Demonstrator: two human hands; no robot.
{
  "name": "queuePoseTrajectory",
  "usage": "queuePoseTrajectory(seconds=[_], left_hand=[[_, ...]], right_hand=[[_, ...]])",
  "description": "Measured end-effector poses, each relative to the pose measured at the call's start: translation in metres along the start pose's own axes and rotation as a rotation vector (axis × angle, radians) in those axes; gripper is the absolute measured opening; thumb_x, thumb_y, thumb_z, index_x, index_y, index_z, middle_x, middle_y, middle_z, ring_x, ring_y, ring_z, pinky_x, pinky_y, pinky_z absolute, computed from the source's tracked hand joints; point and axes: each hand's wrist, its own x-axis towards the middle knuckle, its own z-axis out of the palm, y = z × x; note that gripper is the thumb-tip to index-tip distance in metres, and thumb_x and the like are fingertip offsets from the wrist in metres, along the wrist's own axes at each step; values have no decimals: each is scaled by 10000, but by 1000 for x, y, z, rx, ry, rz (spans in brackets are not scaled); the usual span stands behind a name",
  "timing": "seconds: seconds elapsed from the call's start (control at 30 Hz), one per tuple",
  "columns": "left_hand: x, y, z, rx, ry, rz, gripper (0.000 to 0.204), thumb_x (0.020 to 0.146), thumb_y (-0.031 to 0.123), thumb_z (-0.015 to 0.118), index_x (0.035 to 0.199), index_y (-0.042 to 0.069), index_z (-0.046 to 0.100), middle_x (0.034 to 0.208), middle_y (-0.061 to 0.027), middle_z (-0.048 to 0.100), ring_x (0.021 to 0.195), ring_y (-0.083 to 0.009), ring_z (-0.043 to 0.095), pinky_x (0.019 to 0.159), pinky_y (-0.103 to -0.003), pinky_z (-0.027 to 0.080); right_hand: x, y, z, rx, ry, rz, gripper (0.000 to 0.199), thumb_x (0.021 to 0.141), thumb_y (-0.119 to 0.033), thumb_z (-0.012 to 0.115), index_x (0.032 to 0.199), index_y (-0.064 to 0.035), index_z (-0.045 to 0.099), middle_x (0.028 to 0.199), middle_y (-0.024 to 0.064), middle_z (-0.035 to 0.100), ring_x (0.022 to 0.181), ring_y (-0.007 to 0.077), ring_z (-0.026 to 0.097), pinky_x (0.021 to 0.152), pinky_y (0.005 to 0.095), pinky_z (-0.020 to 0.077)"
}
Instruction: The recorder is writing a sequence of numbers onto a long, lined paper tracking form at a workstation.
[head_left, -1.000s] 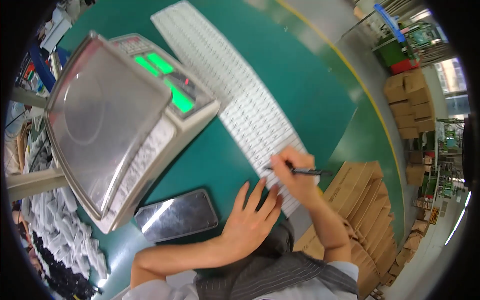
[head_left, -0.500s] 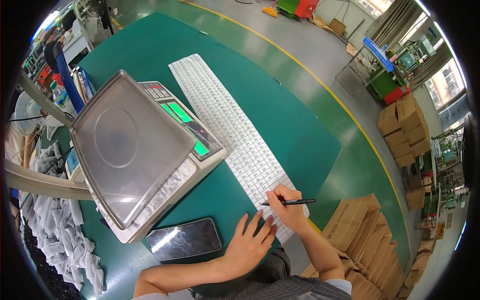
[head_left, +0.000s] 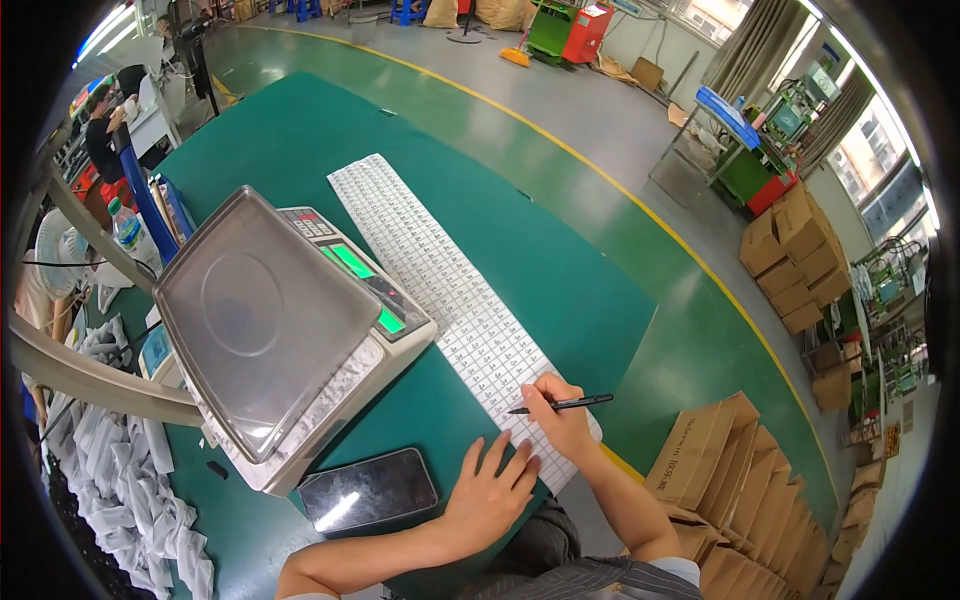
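White paper forms one long, narrow sheet (head_left: pixel 440 300), printed with a fine grid of small cells. It lies flat on the green table (head_left: pixel 560 270) and runs diagonally from the far middle of the surface to the near edge. Handwritten marks fill many cells; they are too small to read.

One black pen (head_left: pixel 562 404) is pinched in the right hand (head_left: pixel 560 420). Its tip touches the sheet near the sheet's near end. The left hand (head_left: pixel 492 492) holds nothing. It lies flat, fingers spread, with the fingertips pressing on the near end of the sheet.

One weighing scale (head_left: pixel 285 330) stands just beside the sheet on the left. It has a bare steel pan and a green lit display. One dark phone (head_left: pixel 368 490) lies face up in front of the scale, near the left hand.

Flat brown cartons (head_left: pixel 730 470) are stacked at the right of the table edge; the count cannot be told. White cloth pieces (head_left: pixel 130 500) are heaped at lower left.
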Motion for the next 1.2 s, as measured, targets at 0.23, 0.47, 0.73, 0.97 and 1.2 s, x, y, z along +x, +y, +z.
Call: queuePoseTrajectory(seconds=[0.23, 0.47, 0.73, 0.97, 1.2], left_hand=[[1, 2, 1, 0, -1, 15, 459, 813, 256, 662, 1211, 45, 577, 1312, -153, 498, 1247, -385, 424, 1010, -565, 333], [3, 0, -1, -6, -13, 10, 459, 813, 251, 660, 1213, 42, 576, 1310, -158, 501, 1247, -387, 425, 1009, -562, 334], [2, 0, -2, 10, -18, 15, 459, 812, 251, 661, 1214, 46, 578, 1310, -150, 513, 1253, -370, 426, 1014, -559, 330], [-5, 6, -2, 9, -18, 16, 447, 817, 251, 656, 1207, 44, 582, 1308, -152, 515, 1248, -377, 431, 1012, -556, 331], [-1, 4, 1, -34, 0, -37, 406, 796, 164, 588, 1173, 13, 596, 1291, -168, 512, 1246, -392, 429, 1020, -564, 329]], right_hand=[[-2, 1, -1, 12, 14, 1, 223, 918, -111, 594, 728, -9, 535, 613, 20, 578, 543, 35, 487, 471, 219, 351], [3, -3, -6, 154, 33, 71, 234, 932, -133, 570, 730, -22, 530, 623, 10, 568, 558, 41, 488, 494, 207, 349], [8, 4, -16, 592, 141, 160, 273, 963, -139, 494, 709, -93, 405, 614, -4, 413, 544, 68, 347, 489, 226, 279], [1, -7, -21, 692, 111, 177, 277, 971, -153, 484, 714, -98, 397, 609, 0, 398, 536, 78, 342, 488, 238, 283], [8, -17, -25, 524, 80, 102, 248, 953, -138, 525, 718, -68, 486, 634, -1, 516, 554, 48, 439, 506, 206, 339]])
